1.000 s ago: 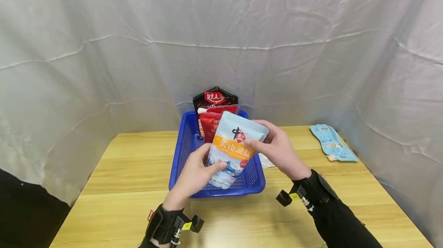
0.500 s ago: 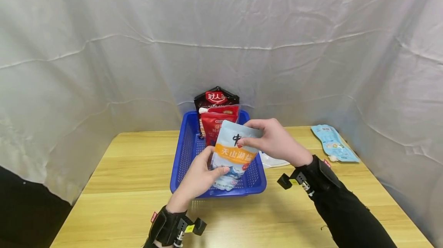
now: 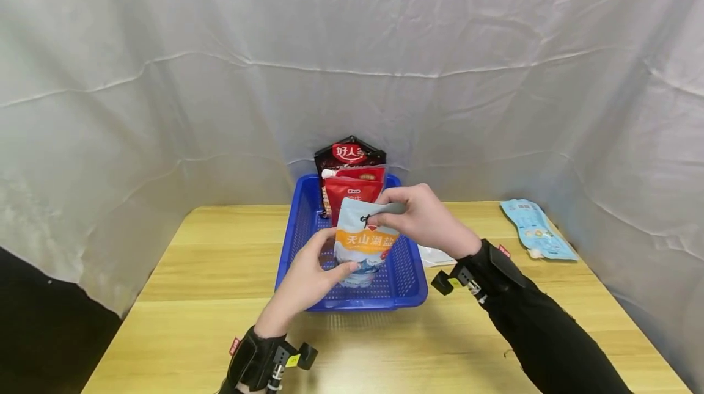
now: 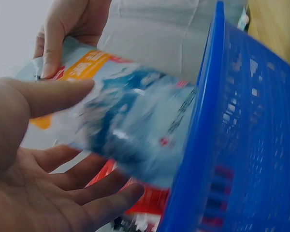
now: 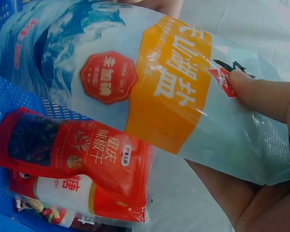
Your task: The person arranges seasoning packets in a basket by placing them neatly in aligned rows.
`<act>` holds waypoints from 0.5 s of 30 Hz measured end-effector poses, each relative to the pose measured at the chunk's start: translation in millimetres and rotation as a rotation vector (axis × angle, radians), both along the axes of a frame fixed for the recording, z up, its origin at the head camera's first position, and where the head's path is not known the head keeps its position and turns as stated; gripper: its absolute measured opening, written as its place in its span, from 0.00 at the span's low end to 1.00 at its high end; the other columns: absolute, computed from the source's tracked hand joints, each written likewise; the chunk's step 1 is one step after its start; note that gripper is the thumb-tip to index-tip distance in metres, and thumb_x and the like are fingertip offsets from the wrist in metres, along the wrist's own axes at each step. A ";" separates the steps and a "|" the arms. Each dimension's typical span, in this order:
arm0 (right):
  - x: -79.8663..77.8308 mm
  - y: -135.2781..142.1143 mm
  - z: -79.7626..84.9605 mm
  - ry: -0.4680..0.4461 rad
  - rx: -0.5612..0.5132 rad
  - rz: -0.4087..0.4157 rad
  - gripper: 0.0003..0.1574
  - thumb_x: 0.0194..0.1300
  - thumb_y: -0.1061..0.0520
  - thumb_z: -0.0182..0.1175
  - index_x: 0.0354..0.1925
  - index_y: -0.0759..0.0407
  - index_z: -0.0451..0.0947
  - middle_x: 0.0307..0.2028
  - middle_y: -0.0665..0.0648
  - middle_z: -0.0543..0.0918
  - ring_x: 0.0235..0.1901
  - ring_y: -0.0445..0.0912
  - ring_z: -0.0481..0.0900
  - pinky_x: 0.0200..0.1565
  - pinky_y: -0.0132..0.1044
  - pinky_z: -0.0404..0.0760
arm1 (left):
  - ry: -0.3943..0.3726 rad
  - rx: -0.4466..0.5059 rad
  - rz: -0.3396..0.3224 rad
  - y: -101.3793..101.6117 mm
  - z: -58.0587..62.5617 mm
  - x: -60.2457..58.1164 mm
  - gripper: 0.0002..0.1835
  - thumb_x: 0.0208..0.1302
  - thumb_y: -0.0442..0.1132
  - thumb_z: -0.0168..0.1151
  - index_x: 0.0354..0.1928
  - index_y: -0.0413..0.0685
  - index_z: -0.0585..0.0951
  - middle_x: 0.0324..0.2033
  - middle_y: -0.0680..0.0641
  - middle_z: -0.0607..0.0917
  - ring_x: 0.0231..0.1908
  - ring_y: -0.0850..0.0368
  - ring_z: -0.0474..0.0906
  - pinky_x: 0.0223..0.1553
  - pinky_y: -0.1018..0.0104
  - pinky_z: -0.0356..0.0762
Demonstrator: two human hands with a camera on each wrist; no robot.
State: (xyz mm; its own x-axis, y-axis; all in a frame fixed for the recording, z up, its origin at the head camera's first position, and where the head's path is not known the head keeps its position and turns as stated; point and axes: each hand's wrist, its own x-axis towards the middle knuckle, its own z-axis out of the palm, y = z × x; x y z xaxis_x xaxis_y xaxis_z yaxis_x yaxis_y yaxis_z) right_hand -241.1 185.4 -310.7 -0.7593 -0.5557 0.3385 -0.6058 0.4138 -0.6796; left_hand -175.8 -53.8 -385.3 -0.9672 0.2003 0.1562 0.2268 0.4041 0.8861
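A light-blue salt pouch (image 3: pixel 365 238) with an orange band stands slightly tilted inside the front of the blue basket (image 3: pixel 352 305). My right hand (image 3: pixel 426 217) pinches its top corner, thumb in front and fingers behind. Along the pouch's lower left side, my left hand (image 3: pixel 305 278) has its thumb across the front. In the left wrist view, the left fingers (image 4: pixel 108 203) are spread loosely beside and behind the pouch. Behind it in the basket are a red dried-chili pouch (image 5: pixel 94 145), a red-and-white pouch (image 5: pixel 63 193) and a black packet (image 3: pixel 352 145).
A light-blue spouted pouch (image 3: pixel 536 229) lies flat on the wooden table (image 3: pixel 220 259) at the right. Just right of the basket, a white flat item (image 3: pixel 434 256) is partly covered by the right arm. Grey cloth (image 3: pixel 352 33) hangs behind.
The salt pouch has come down into the basket and become more upright. My right hand has shifted left and down its top edge. In the left hand, the fingers stay at its side.
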 end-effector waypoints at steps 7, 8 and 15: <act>-15.3 -10.8 -3.1 -0.040 0.059 -0.027 0.05 0.64 0.60 0.74 0.36 0.52 0.87 0.38 0.50 0.90 0.37 0.46 0.85 0.38 0.38 0.88 | 0.117 -0.104 0.130 -31.2 -0.1 -4.6 0.31 0.67 0.40 0.72 0.70 0.45 0.75 0.65 0.41 0.76 0.65 0.43 0.75 0.64 0.42 0.77; -18.0 -12.4 -4.4 -0.046 0.071 -0.034 0.05 0.64 0.59 0.74 0.36 0.52 0.87 0.38 0.49 0.90 0.37 0.47 0.84 0.38 0.38 0.87 | 0.124 -0.128 0.147 -36.4 0.4 -5.1 0.30 0.67 0.40 0.71 0.69 0.44 0.75 0.65 0.40 0.76 0.64 0.42 0.75 0.63 0.41 0.77; -38.0 -24.7 -16.2 -0.088 0.149 -0.052 0.03 0.66 0.58 0.73 0.37 0.52 0.87 0.41 0.52 0.89 0.43 0.50 0.84 0.43 0.42 0.88 | 0.074 -0.338 0.168 -67.8 0.0 -5.7 0.29 0.69 0.43 0.69 0.68 0.40 0.75 0.68 0.36 0.73 0.66 0.36 0.72 0.64 0.36 0.75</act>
